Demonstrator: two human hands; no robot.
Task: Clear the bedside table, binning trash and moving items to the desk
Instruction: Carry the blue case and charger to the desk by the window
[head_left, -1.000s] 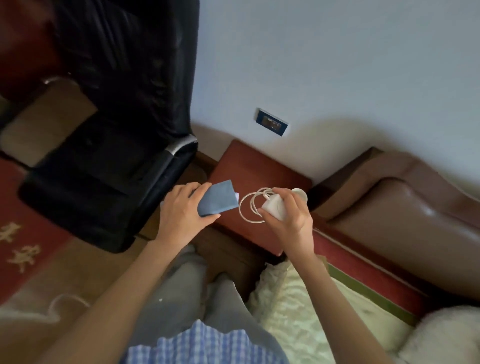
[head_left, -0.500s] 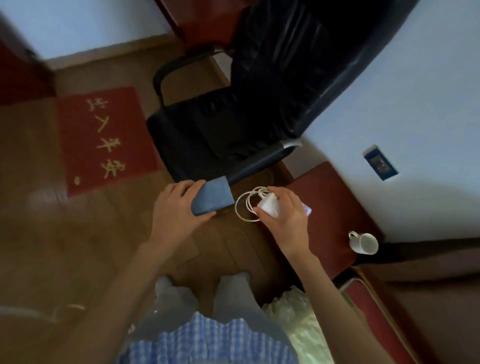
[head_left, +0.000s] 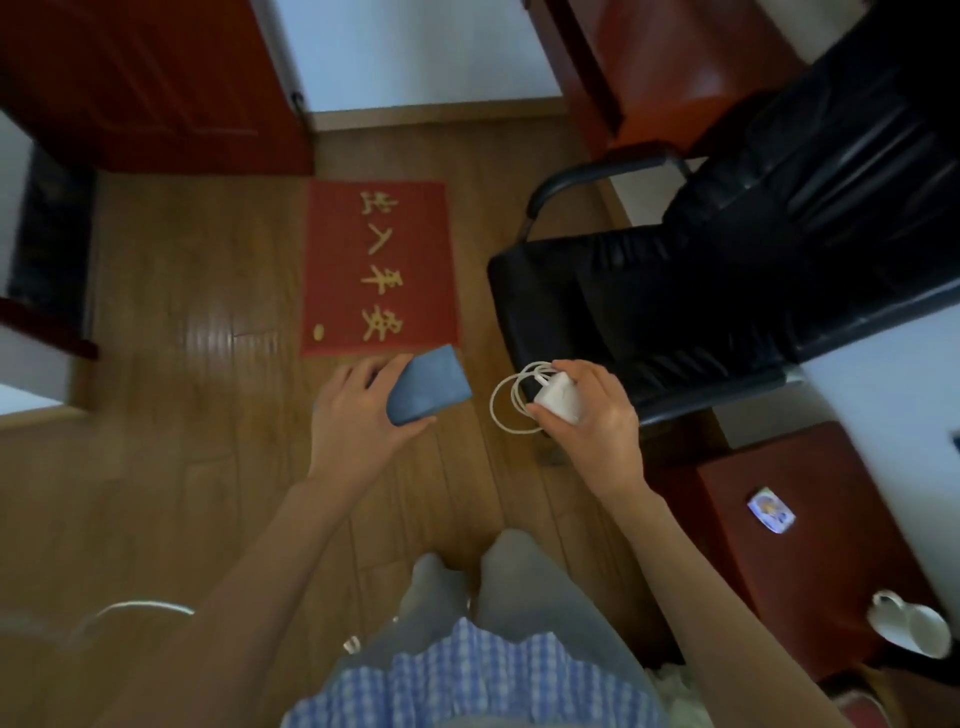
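Observation:
My left hand (head_left: 358, 415) grips a flat blue case (head_left: 428, 385) out over the wooden floor. My right hand (head_left: 587, 415) holds a white charger block (head_left: 558, 399), and its coiled white cable (head_left: 506, 397) loops out to the left of my fingers. The red-brown bedside table (head_left: 810, 551) stands at the lower right. A small printed packet (head_left: 771, 509) lies on its top, and a white mug (head_left: 917, 629) sits near its right end. Both hands are well left of the table.
A black leather office chair (head_left: 727, 280) stands close in front of my right hand. A red doormat with gold characters (head_left: 382, 267) lies on the floor ahead. A dark red door (head_left: 156, 83) is at the upper left, and red-brown furniture (head_left: 675, 67) is behind the chair.
My view has swung left, away from the bedside table and bed toward the floor, doormat and door. Both hands keep the same hold on the blue case and the charger.

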